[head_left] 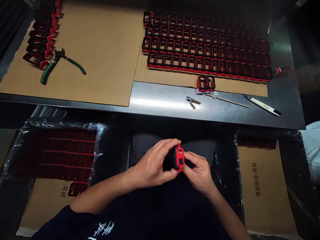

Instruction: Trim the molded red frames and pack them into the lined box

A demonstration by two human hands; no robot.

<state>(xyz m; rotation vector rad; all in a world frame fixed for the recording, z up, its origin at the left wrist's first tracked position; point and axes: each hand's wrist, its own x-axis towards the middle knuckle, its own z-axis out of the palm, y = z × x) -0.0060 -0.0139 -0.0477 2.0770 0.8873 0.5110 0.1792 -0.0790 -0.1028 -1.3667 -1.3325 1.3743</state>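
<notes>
Over my lap, a small red and black plastic frame (180,158) is held between both hands. My left hand (156,163) pinches it from the left, thumb at its lower end and forefinger at its upper end. On its right side, the fingertips of my right hand (198,170) are closed on the same frame. Its red face shows a round hole and a dark square opening. Past my hands, two similar red and black frames (206,83) stand together near the table's front edge.
Rows of such frames (183,61) cover the cardboard (100,76) on the metal table (160,100). Green-handled cutters (60,60), nail clippers (193,101), a thin stick (231,100) and a white-handled knife (265,106) lie there. Plastic-lined boxes (100,130) flank my lap.
</notes>
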